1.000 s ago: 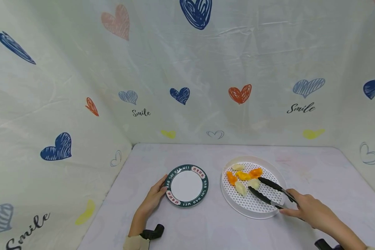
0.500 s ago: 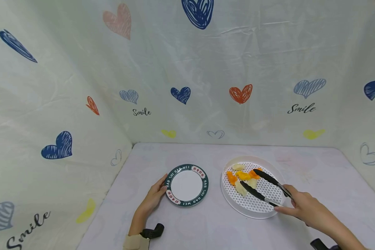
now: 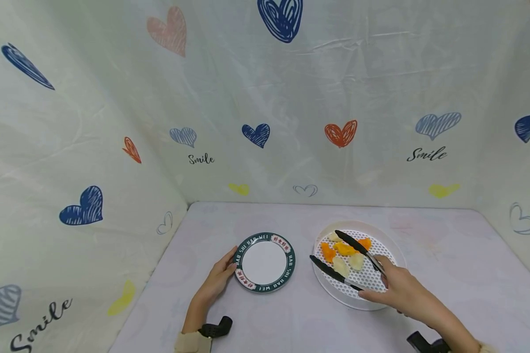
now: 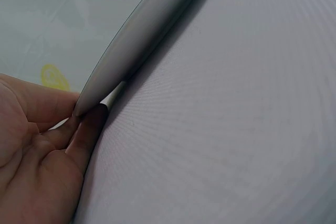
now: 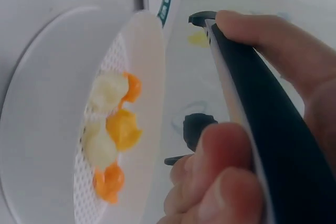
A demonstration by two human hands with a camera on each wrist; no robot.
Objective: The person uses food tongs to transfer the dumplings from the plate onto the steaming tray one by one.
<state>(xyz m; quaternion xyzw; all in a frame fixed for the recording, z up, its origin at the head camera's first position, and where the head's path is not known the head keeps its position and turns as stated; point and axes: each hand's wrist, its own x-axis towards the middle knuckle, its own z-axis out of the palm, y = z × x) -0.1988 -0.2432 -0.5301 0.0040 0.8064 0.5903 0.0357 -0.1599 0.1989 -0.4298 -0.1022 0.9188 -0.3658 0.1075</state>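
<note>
My left hand (image 3: 215, 282) pinches the left rim of a white plate (image 3: 264, 263) with a green lettered border. In the left wrist view the plate's edge (image 4: 136, 40) sits between thumb and fingers, close to the tabletop. My right hand (image 3: 402, 289) grips black-and-silver tongs (image 3: 330, 269), their arms spread wide over a round white perforated tray (image 3: 393, 250). On the tray lie orange pieces (image 3: 328, 252), a yellow piece (image 3: 344, 249) and several pale pieces (image 3: 340, 266). Nothing is held between the tong tips. The right wrist view shows the tongs' dark handle (image 5: 262, 93) within the fingers.
Both plate and tray rest on a pale tabletop (image 3: 300, 323), the tray to the plate's right. A curtain (image 3: 380, 88) printed with hearts hangs behind and at the sides. Each wrist wears a black camera mount (image 3: 216, 327).
My right hand has moved left with the tongs, which now reach across the tray with their tips farther apart. The left hand and the plate have stayed put.
</note>
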